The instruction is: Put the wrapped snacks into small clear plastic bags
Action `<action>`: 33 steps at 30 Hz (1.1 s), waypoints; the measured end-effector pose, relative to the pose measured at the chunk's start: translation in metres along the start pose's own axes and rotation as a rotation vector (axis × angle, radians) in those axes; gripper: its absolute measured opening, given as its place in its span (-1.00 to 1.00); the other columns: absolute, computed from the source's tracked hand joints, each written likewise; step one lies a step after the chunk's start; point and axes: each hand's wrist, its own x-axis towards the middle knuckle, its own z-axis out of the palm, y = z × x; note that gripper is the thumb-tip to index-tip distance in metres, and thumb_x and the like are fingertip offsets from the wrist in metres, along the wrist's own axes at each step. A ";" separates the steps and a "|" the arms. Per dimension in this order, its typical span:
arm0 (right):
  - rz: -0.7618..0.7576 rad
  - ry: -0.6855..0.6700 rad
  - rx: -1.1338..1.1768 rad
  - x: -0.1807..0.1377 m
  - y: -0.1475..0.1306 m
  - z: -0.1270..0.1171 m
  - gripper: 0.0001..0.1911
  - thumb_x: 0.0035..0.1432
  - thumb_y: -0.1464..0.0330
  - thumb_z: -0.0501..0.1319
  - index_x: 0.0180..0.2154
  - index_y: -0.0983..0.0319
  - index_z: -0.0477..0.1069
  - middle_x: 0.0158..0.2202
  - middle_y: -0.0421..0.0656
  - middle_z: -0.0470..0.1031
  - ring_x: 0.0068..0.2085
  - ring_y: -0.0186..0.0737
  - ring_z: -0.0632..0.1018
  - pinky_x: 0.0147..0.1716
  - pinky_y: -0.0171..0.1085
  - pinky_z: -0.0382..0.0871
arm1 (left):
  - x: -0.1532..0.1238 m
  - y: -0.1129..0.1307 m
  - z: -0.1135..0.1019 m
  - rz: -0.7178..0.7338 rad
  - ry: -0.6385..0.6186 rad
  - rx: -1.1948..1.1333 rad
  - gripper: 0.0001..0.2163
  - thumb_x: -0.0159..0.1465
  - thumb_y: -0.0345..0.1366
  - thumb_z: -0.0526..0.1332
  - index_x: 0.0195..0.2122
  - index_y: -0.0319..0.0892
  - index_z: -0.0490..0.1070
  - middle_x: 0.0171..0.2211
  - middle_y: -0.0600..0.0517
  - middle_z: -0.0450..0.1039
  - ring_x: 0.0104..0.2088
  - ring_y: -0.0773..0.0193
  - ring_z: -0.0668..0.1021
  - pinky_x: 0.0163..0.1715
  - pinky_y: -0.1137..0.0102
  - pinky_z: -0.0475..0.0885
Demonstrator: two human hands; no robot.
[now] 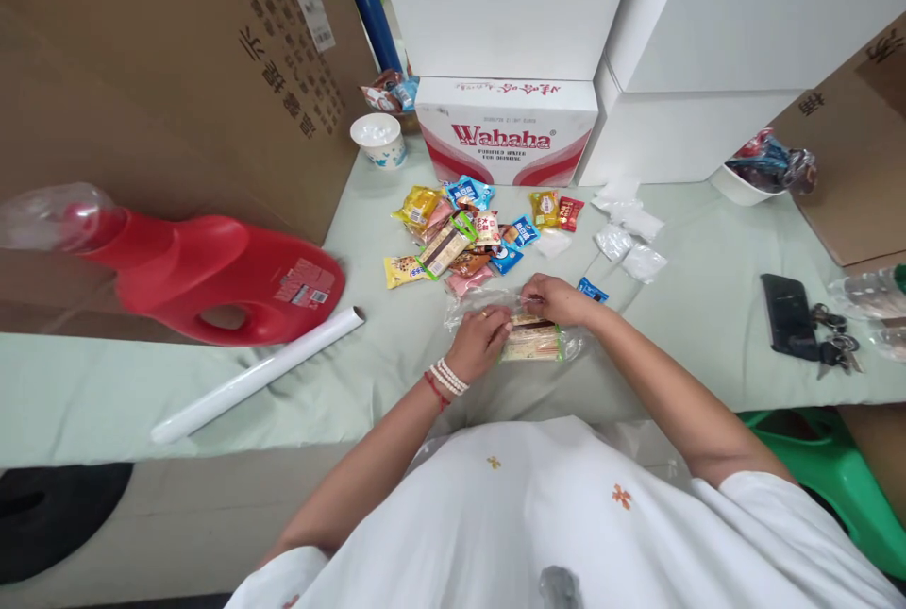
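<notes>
A clear plastic bag (538, 342) holding snack packets lies on the pale green table (382, 326) just in front of me. My left hand (481, 341) rests curled on the bag's left end, fingers pressed onto it; a ring and beaded bracelets show. My right hand (558, 299) pinches the bag's upper edge with closed fingers. Behind the hands lies a pile of small colourful snack packets (467, 241), and a single blue packet (592, 290) sits right of my right hand.
A red detergent jug (212, 279) lies on its side at left beside a white roll (261, 373). A Wahaha carton (506, 132), paper cup (380, 140) and cardboard boxes stand behind. Empty clear bags (629, 241), a bowl (743, 184), phone (787, 314) and keys (835, 340) lie at right.
</notes>
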 end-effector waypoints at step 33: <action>-0.225 0.063 -0.044 -0.052 -0.045 -0.003 -0.80 0.36 0.40 0.18 -0.14 0.22 0.60 -0.28 -0.11 0.44 -0.21 -0.19 0.47 -0.17 -0.28 0.30 | -0.035 0.016 0.030 -0.147 0.478 0.443 -0.46 0.28 -0.06 0.34 0.26 -0.09 0.38 0.33 -0.28 0.28 0.40 -0.29 0.18 0.32 -0.21 0.03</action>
